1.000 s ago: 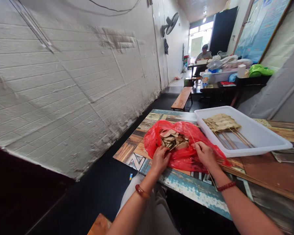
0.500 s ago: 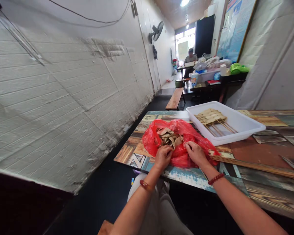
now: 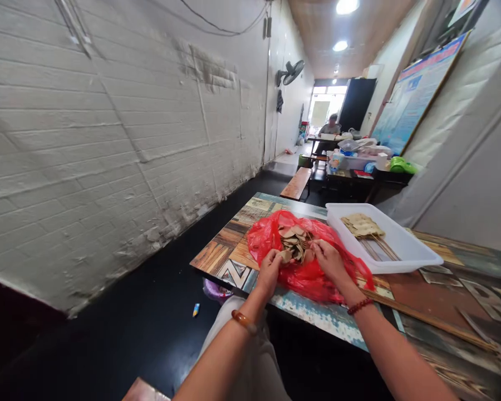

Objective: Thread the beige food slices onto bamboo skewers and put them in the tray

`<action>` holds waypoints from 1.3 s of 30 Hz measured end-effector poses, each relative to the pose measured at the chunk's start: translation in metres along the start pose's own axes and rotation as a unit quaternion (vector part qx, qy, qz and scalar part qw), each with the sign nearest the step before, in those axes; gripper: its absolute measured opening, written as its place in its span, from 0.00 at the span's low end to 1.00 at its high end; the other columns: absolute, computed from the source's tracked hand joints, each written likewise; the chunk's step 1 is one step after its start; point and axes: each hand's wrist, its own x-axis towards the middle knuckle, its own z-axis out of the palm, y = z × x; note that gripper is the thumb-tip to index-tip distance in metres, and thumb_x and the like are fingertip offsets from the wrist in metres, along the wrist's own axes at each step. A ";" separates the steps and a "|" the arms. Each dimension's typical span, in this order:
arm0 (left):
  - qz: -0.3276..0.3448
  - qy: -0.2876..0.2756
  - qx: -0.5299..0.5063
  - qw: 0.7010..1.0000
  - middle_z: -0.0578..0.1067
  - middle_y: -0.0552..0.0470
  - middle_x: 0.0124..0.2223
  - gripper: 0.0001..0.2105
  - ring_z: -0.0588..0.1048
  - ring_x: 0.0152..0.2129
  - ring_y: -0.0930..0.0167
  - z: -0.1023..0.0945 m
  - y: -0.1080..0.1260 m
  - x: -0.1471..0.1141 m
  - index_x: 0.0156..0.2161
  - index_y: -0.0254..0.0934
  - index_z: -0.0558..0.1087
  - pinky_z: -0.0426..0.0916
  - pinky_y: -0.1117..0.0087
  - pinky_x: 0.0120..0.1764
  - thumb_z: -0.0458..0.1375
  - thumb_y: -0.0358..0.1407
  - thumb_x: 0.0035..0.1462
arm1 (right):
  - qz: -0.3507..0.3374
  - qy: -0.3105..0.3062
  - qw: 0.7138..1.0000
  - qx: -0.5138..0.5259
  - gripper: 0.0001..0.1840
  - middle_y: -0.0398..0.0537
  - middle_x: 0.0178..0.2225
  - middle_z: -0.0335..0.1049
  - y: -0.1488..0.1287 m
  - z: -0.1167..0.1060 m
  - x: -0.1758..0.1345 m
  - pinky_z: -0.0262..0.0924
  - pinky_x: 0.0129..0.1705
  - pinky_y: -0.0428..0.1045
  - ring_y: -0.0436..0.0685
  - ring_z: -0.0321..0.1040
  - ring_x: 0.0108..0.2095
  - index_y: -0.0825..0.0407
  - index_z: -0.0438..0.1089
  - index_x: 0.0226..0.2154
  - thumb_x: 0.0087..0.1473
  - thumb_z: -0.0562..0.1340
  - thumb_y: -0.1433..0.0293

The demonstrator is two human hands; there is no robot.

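Thin tan slice [image 3: 285, 256]: it lies at the near-left edge of the pile of slices [image 3: 294, 238], pinched between your left thumb and fingers. Judge it light, pliable and perhaps slightly slick; a hard pinch or twist could tear it. Take it flat near the rim, leaving its broad middle free. Your left hand [image 3: 269, 273] has its fingertips pressed together on it; your right hand [image 3: 329, 260] is bunched at the pile's right side, but you cannot tell whether its fingertips hold anything. Around the pile, the open red plastic bag [image 3: 264, 236] looks soft and crumpled, and would give little support. It rests on the patterned table [image 3: 217, 245]. Beyond, to the right, the white tray [image 3: 413, 249] holds skewered slices [image 3: 362, 225], their sticks [image 3: 386, 248] pointing towards you.
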 end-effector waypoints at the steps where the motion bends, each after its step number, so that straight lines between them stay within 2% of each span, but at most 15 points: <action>1: -0.006 -0.002 -0.025 1.000 0.73 0.53 0.30 0.11 0.76 0.29 0.70 0.000 0.000 -0.001 0.31 0.37 0.65 0.69 0.69 0.36 0.56 0.44 0.50 | 0.003 -0.006 1.000 -0.008 0.14 0.50 0.33 0.74 0.002 0.004 0.009 0.61 0.39 0.51 0.58 0.69 0.35 0.49 0.69 0.31 0.58 0.50 0.63; 5: -0.032 -0.025 -0.162 0.986 0.74 0.53 0.29 0.08 0.76 0.27 0.70 0.001 0.003 -0.005 0.30 0.37 0.63 0.69 0.69 0.33 0.57 0.39 0.47 | 0.036 -0.001 0.998 -0.041 0.14 0.52 0.28 0.71 0.017 0.006 0.032 0.58 0.37 0.51 0.58 0.67 0.32 0.51 0.67 0.26 0.56 0.51 0.64; 8: -0.055 -0.032 -0.208 0.976 0.74 0.53 0.28 0.09 0.76 0.25 0.70 0.001 0.006 -0.007 0.31 0.37 0.63 0.68 0.70 0.29 0.57 0.38 0.47 | 0.053 0.006 0.997 -0.049 0.16 0.52 0.26 0.71 0.021 -0.006 0.030 0.57 0.34 0.51 0.58 0.65 0.28 0.51 0.66 0.24 0.56 0.50 0.63; 11: -0.072 -0.033 -0.205 0.976 0.76 0.51 0.29 0.12 0.76 0.25 0.69 0.001 0.008 -0.009 0.34 0.36 0.65 0.68 0.70 0.30 0.59 0.41 0.47 | 0.041 -0.001 0.999 -0.032 0.16 0.52 0.29 0.72 0.015 -0.021 0.015 0.58 0.35 0.51 0.59 0.66 0.31 0.51 0.67 0.26 0.56 0.51 0.60; 14: -0.066 -0.038 -0.178 0.981 0.77 0.47 0.33 0.18 0.77 0.27 0.69 0.000 0.007 -0.009 0.38 0.33 0.69 0.69 0.68 0.36 0.63 0.42 0.45 | 0.031 -0.016 0.999 0.004 0.17 0.50 0.33 0.73 0.002 -0.036 -0.006 0.59 0.37 0.49 0.58 0.68 0.35 0.51 0.69 0.31 0.56 0.52 0.58; 17: -0.060 -0.045 -0.139 0.987 0.78 0.45 0.35 0.19 0.76 0.30 0.69 -0.001 0.004 -0.008 0.39 0.31 0.72 0.68 0.68 0.39 0.66 0.40 0.44 | 0.069 -0.050 0.992 0.087 0.17 0.48 0.30 0.72 -0.009 -0.043 -0.023 0.60 0.34 0.48 0.56 0.68 0.31 0.52 0.71 0.33 0.55 0.55 0.57; 20: -0.064 -0.032 -0.113 0.991 0.78 0.45 0.34 0.17 0.76 0.29 0.70 0.002 0.005 -0.008 0.37 0.30 0.74 0.68 0.71 0.38 0.67 0.39 0.43 | 0.150 -0.110 0.964 0.189 0.17 0.40 0.19 0.64 -0.013 -0.040 -0.036 0.55 0.22 0.46 0.51 0.61 0.19 0.52 0.70 0.39 0.53 0.57 0.58; 23: -0.077 -0.015 -0.128 0.989 0.78 0.46 0.34 0.16 0.76 0.29 0.69 0.013 0.010 -0.008 0.36 0.32 0.73 0.69 0.69 0.36 0.67 0.40 0.43 | 0.176 -0.137 0.935 0.277 0.14 0.35 0.15 0.57 -0.008 -0.029 -0.042 0.49 0.18 0.43 0.47 0.55 0.15 0.53 0.67 0.37 0.51 0.58 0.62; 28: -0.106 -0.024 -0.168 0.980 0.77 0.50 0.32 0.15 0.76 0.26 0.70 0.044 0.015 0.000 0.34 0.34 0.71 0.69 0.66 0.36 0.68 0.39 0.42 | 0.191 -0.171 0.896 0.363 0.08 0.32 0.14 0.58 0.010 -0.017 -0.046 0.42 0.13 0.40 0.43 0.48 0.10 0.50 0.61 0.34 0.52 0.56 0.64; 32: -0.111 -0.012 -0.163 0.980 0.76 0.51 0.30 0.14 0.75 0.27 0.72 0.058 0.006 0.009 0.33 0.33 0.72 0.68 0.72 0.33 0.68 0.38 0.42 | 0.211 -0.166 0.872 0.410 0.08 0.32 0.15 0.59 0.021 -0.014 -0.048 0.40 0.13 0.39 0.43 0.47 0.11 0.50 0.59 0.33 0.55 0.55 0.62; 35: -0.112 0.002 -0.164 0.980 0.76 0.52 0.29 0.13 0.73 0.25 0.75 0.059 -0.002 0.011 0.33 0.32 0.72 0.65 0.75 0.29 0.67 0.37 0.43 | 0.216 -0.164 0.869 0.414 0.09 0.33 0.16 0.58 0.023 -0.011 -0.047 0.42 0.14 0.40 0.44 0.50 0.14 0.50 0.60 0.31 0.55 0.56 0.61; 39: -0.119 0.010 -0.166 0.979 0.77 0.51 0.29 0.14 0.74 0.22 0.76 0.057 -0.003 0.011 0.34 0.32 0.71 0.61 0.78 0.24 0.67 0.36 0.43 | 0.206 -0.138 0.891 0.381 0.08 0.35 0.19 0.56 0.022 -0.009 -0.047 0.44 0.17 0.41 0.45 0.51 0.17 0.51 0.63 0.29 0.53 0.58 0.64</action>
